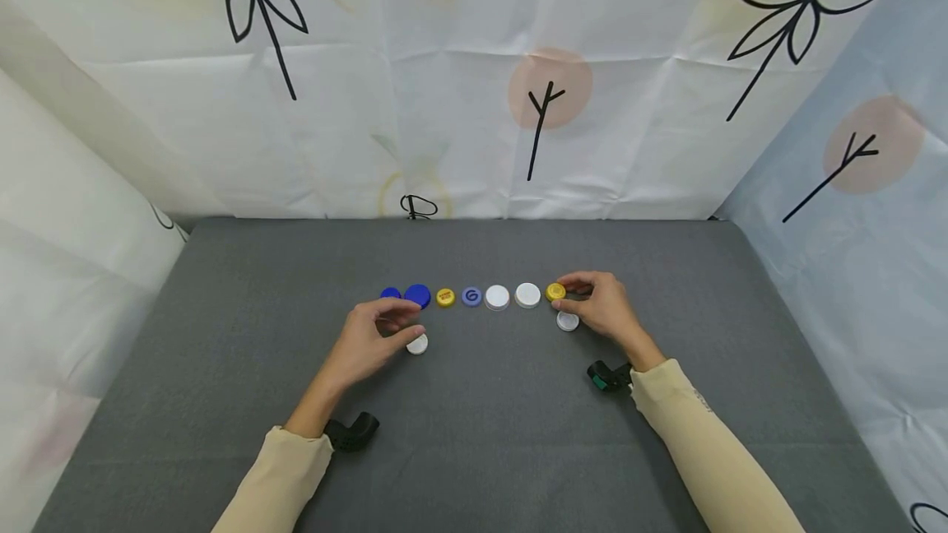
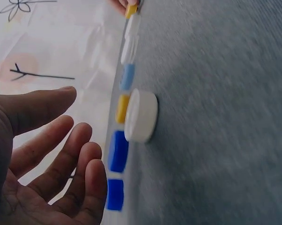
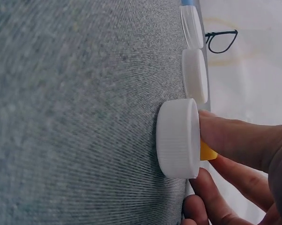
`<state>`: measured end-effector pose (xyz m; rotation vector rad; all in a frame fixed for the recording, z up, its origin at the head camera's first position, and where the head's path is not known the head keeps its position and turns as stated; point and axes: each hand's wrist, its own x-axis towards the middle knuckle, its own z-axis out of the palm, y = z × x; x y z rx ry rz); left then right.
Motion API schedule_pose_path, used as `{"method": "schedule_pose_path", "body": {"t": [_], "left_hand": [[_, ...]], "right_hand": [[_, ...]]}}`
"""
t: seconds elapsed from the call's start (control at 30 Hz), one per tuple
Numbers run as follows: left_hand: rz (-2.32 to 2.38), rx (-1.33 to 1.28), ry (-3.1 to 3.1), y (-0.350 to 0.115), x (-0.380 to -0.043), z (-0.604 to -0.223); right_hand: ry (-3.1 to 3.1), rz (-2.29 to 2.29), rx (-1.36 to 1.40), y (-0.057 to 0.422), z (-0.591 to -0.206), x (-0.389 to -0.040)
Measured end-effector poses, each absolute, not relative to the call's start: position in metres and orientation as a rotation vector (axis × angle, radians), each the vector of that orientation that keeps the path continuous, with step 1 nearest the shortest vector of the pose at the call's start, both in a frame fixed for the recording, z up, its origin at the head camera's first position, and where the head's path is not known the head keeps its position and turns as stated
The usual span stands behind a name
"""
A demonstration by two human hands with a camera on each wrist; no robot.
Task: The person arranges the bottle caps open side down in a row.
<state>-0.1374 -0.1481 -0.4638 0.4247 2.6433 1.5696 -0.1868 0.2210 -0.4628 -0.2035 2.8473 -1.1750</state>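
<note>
Bottle caps lie in a row across the grey table. My right hand (image 1: pixel 603 308) pinches a yellow cap (image 1: pixel 555 292) at the row's right end, thumb in front and fingers behind. Just in front of that cap sits a white ribbed cap (image 3: pixel 178 138), which partly hides it in the right wrist view. My left hand (image 1: pixel 374 340) hovers with relaxed fingers, holding nothing, around a white cap (image 2: pixel 142 116) that stands in front of the row. Behind the left hand's fingers are a large blue cap (image 1: pixel 418 295) and a smaller blue cap (image 1: pixel 390 293).
Between the hands the row runs on with another yellow cap (image 1: pixel 445 297), a light blue cap (image 1: pixel 471 296) and two white caps, a left one (image 1: pixel 497 297) and a right one (image 1: pixel 527 295). Patterned white cloth (image 1: pixel 459 105) hangs behind the grey table (image 1: pixel 474 434) and at both sides.
</note>
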Motion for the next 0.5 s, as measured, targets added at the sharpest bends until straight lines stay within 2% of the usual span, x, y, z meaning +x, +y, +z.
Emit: {"method": "schedule_pose_path", "body": {"t": [0.5], "left_hand": [[1.295, 0.402, 2.689, -0.160, -0.134, -0.474]], "right_hand": [[2.808, -1.166, -0.165, 0.219, -0.463, -0.190]]}}
